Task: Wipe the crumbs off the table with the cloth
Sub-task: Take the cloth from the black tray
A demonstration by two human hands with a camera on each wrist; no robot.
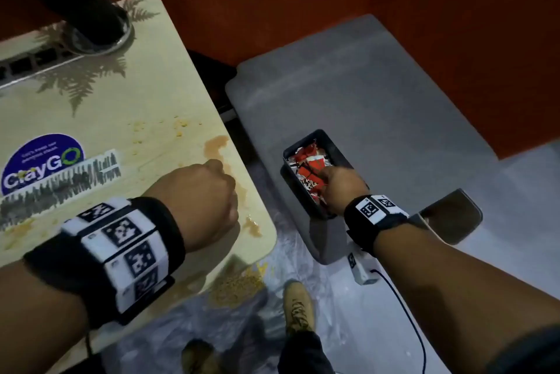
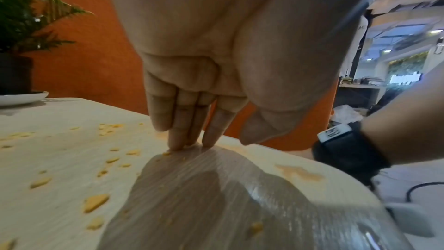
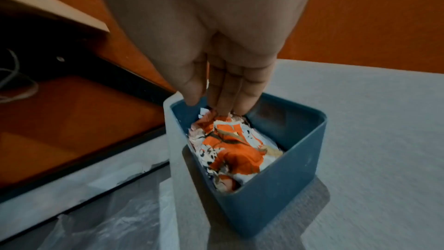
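Yellow crumbs (image 1: pixel 181 125) (image 2: pixel 96 201) lie scattered on the beige table (image 1: pixel 106 107) (image 2: pixel 60 159), with an orange smear (image 1: pixel 215 143) near its right edge. My left hand (image 1: pixel 224 170) (image 2: pixel 211 140) rests there, its straight fingertips (image 2: pixel 175 145) touching the tabletop and holding nothing. An orange-and-white patterned cloth (image 1: pixel 309 167) (image 3: pixel 230 151) sits crumpled inside a dark blue bin (image 1: pixel 303 201) (image 3: pixel 276 197) on the grey bench. My right hand (image 1: pixel 333 179) (image 3: pixel 216 105) reaches into the bin, its straight fingers touching the cloth's top edge.
A potted fern (image 1: pixel 97 19) (image 2: pixel 16 45) on a saucer stands at the table's far corner. The grey bench (image 1: pixel 378 101) runs along an orange wall. Plastic sheeting (image 1: pixel 272 313) covers the floor, with spilled crumbs (image 1: pixel 239 285), my shoe (image 1: pixel 298 307) and a black cable (image 1: pixel 403 313).
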